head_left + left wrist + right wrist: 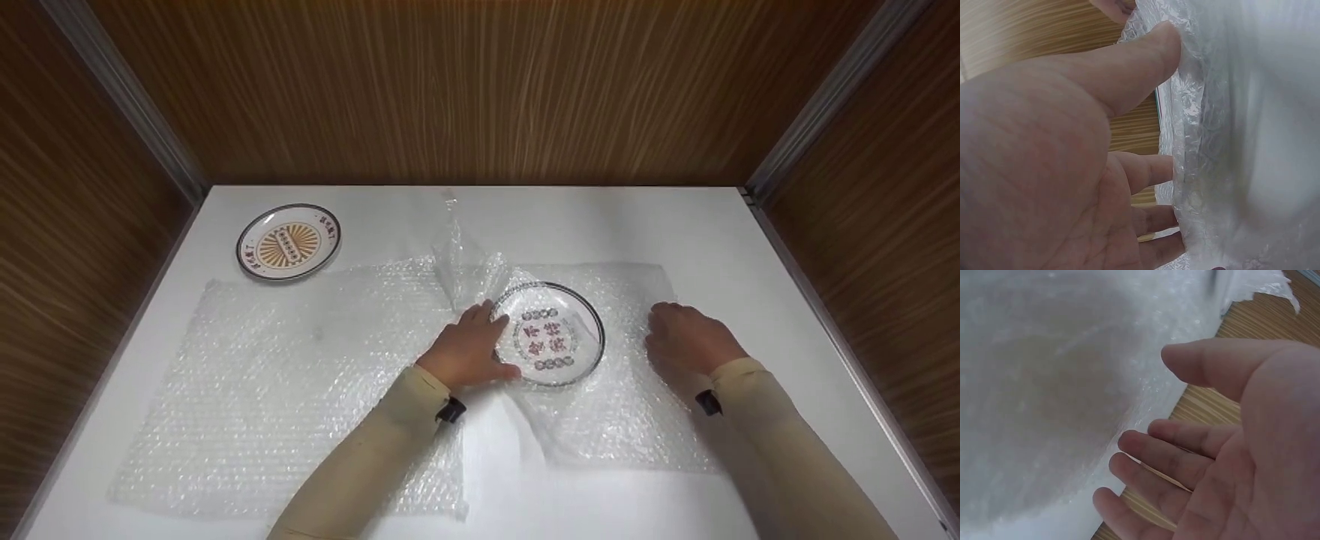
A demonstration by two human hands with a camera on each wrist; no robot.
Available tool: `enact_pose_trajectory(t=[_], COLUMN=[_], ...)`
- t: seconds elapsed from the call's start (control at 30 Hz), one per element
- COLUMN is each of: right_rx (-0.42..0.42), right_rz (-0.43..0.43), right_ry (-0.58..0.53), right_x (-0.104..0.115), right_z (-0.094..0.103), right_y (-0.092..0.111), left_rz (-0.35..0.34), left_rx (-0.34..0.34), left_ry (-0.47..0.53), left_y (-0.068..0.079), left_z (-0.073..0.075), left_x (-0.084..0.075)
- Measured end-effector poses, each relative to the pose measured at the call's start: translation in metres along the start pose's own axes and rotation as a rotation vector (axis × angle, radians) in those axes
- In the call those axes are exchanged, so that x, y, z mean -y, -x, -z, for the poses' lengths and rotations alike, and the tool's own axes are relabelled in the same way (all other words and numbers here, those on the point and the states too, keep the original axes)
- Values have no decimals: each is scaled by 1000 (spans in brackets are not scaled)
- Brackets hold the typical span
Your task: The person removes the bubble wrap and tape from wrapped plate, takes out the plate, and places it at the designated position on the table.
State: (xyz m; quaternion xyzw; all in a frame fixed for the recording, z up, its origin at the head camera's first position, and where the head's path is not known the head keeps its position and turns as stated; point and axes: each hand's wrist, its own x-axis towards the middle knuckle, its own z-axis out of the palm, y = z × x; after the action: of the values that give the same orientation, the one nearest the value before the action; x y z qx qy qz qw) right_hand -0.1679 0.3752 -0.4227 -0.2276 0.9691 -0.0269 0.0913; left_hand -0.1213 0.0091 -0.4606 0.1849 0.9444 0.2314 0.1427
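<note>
A round plate (550, 334) with a dark rim and red characters lies under a layer of clear bubble wrap (615, 420). At the plate's left edge, my left hand (471, 346) touches the wrap with thumb and fingers spread apart. The left wrist view shows its fingertips right at a crinkled fold of the bubble wrap (1190, 129). To the right of the plate, my right hand (691, 337) is by the wrap's right edge. Its extended, slightly bent fingers (1168, 461) hold nothing in the right wrist view.
Another plate (289, 242), with an orange sunburst, sits at the back left of the white table (637, 217). A wide sheet of bubble wrap (255, 390) covers the left side, and a crumpled peak (454, 255) rises behind my left hand. Wood-grain panels (480, 90) surround the table.
</note>
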Motion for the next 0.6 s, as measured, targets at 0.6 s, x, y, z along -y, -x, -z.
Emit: enact_pose_trajectory(t=[0.6], right_rx=[9], right_rz=[37], right_ry=[-227], right_x=[-17], right_z=[-7], right_y=[3], left_rz=[10], left_rx=[22], left_ry=[25], left_y=[1], left_z=[3], left_x=[-1])
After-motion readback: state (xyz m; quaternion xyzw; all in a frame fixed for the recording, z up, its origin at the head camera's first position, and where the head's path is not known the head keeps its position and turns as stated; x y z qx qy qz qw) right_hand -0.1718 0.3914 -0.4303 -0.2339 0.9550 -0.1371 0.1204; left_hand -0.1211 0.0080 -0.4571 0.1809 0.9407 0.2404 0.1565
